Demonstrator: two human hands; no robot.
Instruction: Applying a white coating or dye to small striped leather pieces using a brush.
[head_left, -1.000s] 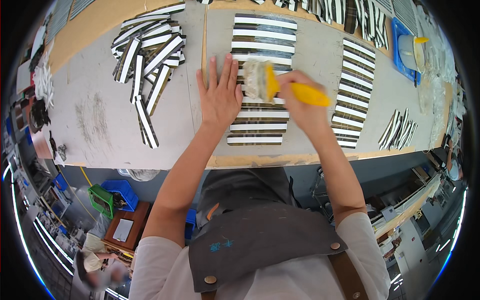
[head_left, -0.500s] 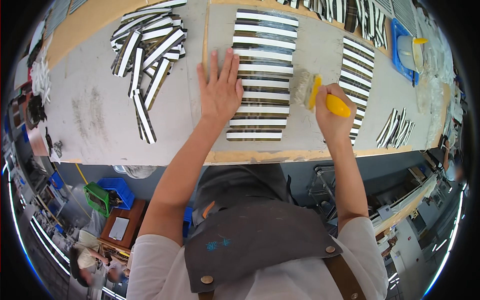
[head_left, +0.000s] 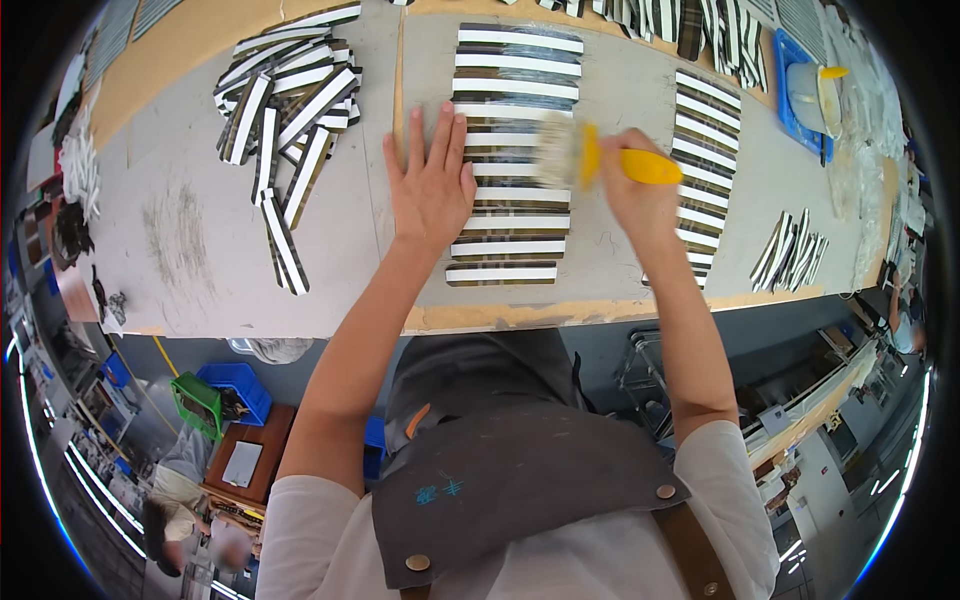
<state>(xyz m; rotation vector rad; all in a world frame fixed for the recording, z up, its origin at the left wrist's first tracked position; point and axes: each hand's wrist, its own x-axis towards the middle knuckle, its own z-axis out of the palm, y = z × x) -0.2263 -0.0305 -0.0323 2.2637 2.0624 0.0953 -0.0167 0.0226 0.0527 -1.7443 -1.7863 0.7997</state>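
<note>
Black-and-white strips [head_left: 515, 195] lie side by side in a column on the grey tabletop before me. The upper ones look wet and shiny. My left hand [head_left: 430, 195] lies flat, fingers spread, along the left ends of the middle strips. In my right hand [head_left: 640, 195] is the yellow handle of a wide paintbrush [head_left: 588, 155]. Its pale bristles, blurred by motion, are over the right part of the middle strips. A second column of strips [head_left: 707, 150] lies just right of my right hand, partly hidden by it.
A loose heap of strips [head_left: 290, 90] lies at the left, and a small bunch [head_left: 790, 252] at the right. In a blue tray [head_left: 785, 100] at the far right stands a pale pot [head_left: 812, 98] with a yellow-handled tool. More strips [head_left: 700, 30] lie along the far edge.
The brush in my right hand has moved left, from the bare tabletop between the columns onto the middle strips. My left hand stays flat in place; the whole view has shifted slightly.
</note>
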